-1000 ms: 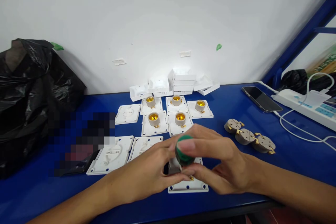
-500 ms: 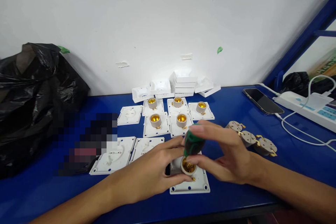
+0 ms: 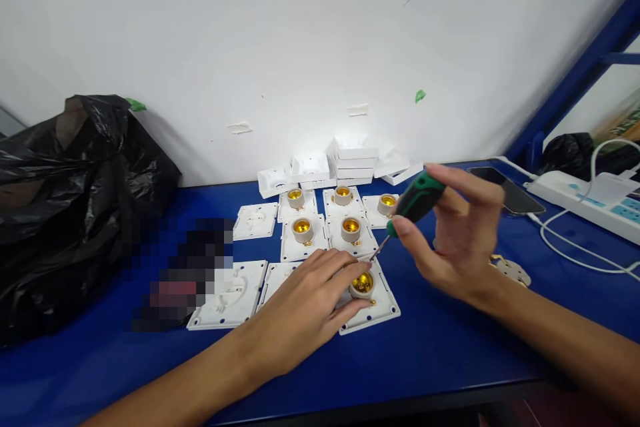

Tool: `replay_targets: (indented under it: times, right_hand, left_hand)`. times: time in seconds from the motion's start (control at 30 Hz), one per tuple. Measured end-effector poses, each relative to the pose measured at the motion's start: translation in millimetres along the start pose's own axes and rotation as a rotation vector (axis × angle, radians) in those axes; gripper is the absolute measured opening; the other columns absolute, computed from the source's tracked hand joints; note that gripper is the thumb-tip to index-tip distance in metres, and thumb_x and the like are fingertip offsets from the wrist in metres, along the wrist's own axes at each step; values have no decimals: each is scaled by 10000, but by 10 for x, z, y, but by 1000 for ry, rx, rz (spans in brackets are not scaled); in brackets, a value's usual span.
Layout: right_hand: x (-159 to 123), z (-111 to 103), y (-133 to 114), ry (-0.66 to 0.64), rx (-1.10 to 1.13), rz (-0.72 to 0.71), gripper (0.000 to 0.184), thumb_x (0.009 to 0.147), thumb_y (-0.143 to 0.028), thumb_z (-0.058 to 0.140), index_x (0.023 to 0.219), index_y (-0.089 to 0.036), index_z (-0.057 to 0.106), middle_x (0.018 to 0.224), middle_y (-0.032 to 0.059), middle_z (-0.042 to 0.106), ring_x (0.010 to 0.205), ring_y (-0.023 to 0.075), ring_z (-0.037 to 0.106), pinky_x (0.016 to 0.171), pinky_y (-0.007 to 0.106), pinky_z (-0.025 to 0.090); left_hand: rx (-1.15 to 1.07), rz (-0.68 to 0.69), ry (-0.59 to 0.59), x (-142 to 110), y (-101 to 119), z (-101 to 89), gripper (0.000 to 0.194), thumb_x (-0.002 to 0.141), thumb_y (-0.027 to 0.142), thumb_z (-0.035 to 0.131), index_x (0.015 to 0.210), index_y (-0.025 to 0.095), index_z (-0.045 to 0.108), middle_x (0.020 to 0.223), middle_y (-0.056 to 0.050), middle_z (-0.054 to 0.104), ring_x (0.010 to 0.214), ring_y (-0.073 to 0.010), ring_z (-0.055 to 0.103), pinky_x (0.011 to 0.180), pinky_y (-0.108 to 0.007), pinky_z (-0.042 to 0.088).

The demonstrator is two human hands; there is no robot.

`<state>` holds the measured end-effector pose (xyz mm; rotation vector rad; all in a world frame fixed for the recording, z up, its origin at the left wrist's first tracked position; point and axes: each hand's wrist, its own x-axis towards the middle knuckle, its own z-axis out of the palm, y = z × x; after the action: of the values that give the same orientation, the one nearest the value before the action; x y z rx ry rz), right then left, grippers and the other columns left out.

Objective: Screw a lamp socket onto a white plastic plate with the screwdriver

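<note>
My right hand grips a screwdriver with a green and black handle between thumb and fingers. Its shaft slants down to the left, the tip close to the fingers of my left hand. That hand is closed around the near lamp socket, a pale ceramic ring with a brass lining. The socket sits on a square white plastic plate, partly covered by my left hand. Behind it, several similar sockets stand on white plates.
Plates without sockets lie to the left. White covers are stacked against the wall. Right are a loose socket, a phone, a power strip and white cables. A black plastic bag stands at left.
The screwdriver has come up out of the socket and tilted, moving right with my right hand. The near plate has turned and sits slightly farther back, my left hand still on its socket.
</note>
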<state>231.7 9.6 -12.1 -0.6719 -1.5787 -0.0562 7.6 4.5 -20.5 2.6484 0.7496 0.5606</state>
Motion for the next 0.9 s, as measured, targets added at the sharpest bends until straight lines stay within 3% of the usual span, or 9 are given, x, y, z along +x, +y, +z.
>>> replay_targets:
  times: [0.1, 0.27, 0.6, 0.77, 0.9]
  right_hand:
    - [7, 2, 57, -40, -41, -17, 674, 882, -156, 703, 1476, -355, 455, 1261, 77, 579, 859, 211, 640, 703, 412, 617]
    - [79, -24, 100, 30, -81, 2, 606, 907, -207, 679, 1453, -335, 451, 1207, 68, 574, 765, 174, 615, 633, 372, 600]
    - [137, -86, 126, 46, -79, 3, 613, 906, -182, 671, 1459, -304, 438, 1281, 80, 549, 830, 188, 626, 698, 405, 591]
    - [90, -64, 117, 3, -72, 30, 607, 915, -179, 667, 1466, -296, 440, 1284, 82, 560, 919, 213, 638, 738, 408, 600]
    - [59, -47, 120, -54, -28, 63, 605, 922, -167, 660, 1468, -294, 434, 1230, 64, 587, 871, 187, 631, 733, 390, 591]
  left_hand:
    - [-1, -2, 2, 34, 25, 14, 363, 1003, 279, 678, 1342, 194, 580, 1252, -77, 650, 1163, -258, 603, 1049, -455, 506]
    - [-2, 11, 8, 47, 16, 27, 404, 1004, 299, 679, 1387, 238, 563, 1302, -68, 647, 1200, -252, 608, 1064, -449, 504]
    - [-22, -20, -11, 27, 10, 14, 448, 999, 301, 689, 1423, 270, 548, 1329, -60, 639, 1232, -250, 604, 1090, -436, 491]
    - [-36, -44, -13, 38, 20, 8, 422, 1011, 324, 670, 1411, 274, 546, 1325, -56, 636, 1232, -247, 601, 1088, -423, 487]
    - [-34, -51, -28, 38, 44, -11, 404, 1016, 312, 666, 1401, 264, 555, 1310, -50, 639, 1224, -236, 602, 1093, -408, 482]
